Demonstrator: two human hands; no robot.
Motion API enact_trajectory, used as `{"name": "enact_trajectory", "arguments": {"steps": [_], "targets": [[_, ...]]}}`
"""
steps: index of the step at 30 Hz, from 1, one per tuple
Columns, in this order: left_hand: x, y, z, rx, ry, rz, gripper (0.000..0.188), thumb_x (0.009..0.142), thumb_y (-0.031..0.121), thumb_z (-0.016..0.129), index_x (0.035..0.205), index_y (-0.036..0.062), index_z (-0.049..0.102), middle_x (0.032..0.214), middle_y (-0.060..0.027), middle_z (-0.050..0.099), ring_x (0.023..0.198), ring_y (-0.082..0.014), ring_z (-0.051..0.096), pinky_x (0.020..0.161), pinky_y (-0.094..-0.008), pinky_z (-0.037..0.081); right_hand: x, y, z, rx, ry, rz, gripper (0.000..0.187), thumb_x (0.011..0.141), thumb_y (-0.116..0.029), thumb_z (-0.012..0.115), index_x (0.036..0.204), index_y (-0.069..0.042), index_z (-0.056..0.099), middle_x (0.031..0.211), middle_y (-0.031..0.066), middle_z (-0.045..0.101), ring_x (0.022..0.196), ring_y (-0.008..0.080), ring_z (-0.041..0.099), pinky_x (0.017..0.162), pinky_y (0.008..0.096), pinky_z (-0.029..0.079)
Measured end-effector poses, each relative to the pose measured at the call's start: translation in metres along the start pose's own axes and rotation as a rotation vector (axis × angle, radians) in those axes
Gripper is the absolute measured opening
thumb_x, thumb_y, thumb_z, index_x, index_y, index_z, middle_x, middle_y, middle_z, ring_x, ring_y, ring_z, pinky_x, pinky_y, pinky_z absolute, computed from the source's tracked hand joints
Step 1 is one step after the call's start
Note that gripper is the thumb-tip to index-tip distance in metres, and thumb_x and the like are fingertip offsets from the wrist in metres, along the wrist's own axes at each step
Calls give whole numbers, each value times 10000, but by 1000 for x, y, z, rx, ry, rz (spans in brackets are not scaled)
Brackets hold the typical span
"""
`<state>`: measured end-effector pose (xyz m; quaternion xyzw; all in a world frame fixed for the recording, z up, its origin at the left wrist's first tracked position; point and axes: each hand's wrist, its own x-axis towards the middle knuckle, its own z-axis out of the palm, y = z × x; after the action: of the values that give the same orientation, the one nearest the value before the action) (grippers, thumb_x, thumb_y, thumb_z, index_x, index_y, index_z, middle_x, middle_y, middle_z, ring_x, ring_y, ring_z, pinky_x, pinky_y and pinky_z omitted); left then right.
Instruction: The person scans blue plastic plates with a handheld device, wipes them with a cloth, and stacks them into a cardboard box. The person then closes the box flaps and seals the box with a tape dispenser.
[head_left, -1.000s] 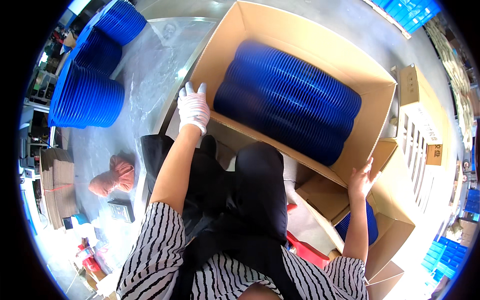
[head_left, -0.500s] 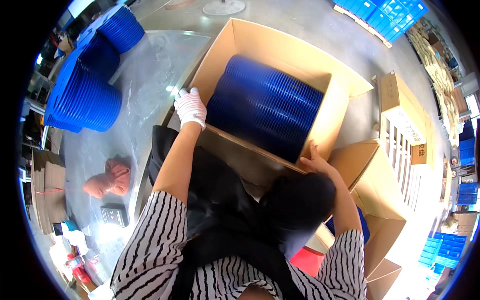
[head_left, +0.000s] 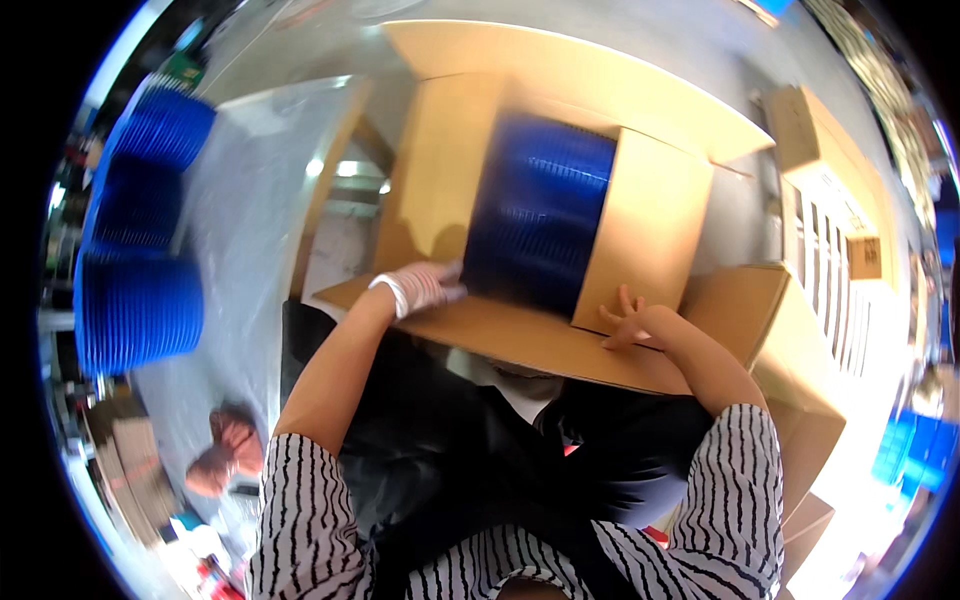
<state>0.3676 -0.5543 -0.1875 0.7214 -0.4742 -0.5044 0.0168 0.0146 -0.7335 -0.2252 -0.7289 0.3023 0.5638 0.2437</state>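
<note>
An open cardboard box (head_left: 560, 338) stands in front of me, holding a row of dark blue ribbed plastic pieces (head_left: 540, 210) stacked on edge. Its left end flap (head_left: 440, 160) and right end flap (head_left: 655, 220) lie inward over the ends of the row. My left hand (head_left: 425, 288), in a white glove, rests with outstretched, slightly blurred fingers at the near corner of the left flap. Bare and spread, the fingers of my right hand (head_left: 635, 325) press on the right flap near the box's front edge. The long near and far flaps lean outward.
On a metal table (head_left: 245, 200) at left stand several stacks of blue ribbed pieces (head_left: 140, 310) and a brownish-pink cloth bundle (head_left: 225, 455). Another open carton (head_left: 800, 350) sits close on my right, with a pallet (head_left: 820, 270) and closed cartons (head_left: 830, 150) beyond.
Both end flaps have come inward over the blue row, and the near flap now slopes outward. My left hand has shifted right from the box's left edge; my right hand now lies on the right flap.
</note>
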Motion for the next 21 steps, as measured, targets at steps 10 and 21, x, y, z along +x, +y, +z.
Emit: {"name": "enact_trajectory", "arguments": {"steps": [10,21], "targets": [[91,42,77,-402,41,-282,365,886,425,717,870,64,665,774,-90,665,675,-256,632,621,-397,518,-63,107,60,660,682,-302,426,890,-335,627,1271,-161,550,1235,133,480,1188,323,481,984,455,423],[140,3,19,174,-22,36,474,953,409,485,1207,9,474,1231,-117,504,1146,-260,465,945,-403,360,-262,176,295,877,1381,-55,479,916,-404,638,1330,-163,608,1262,133,646,1152,311,603,1000,403,455]]}}
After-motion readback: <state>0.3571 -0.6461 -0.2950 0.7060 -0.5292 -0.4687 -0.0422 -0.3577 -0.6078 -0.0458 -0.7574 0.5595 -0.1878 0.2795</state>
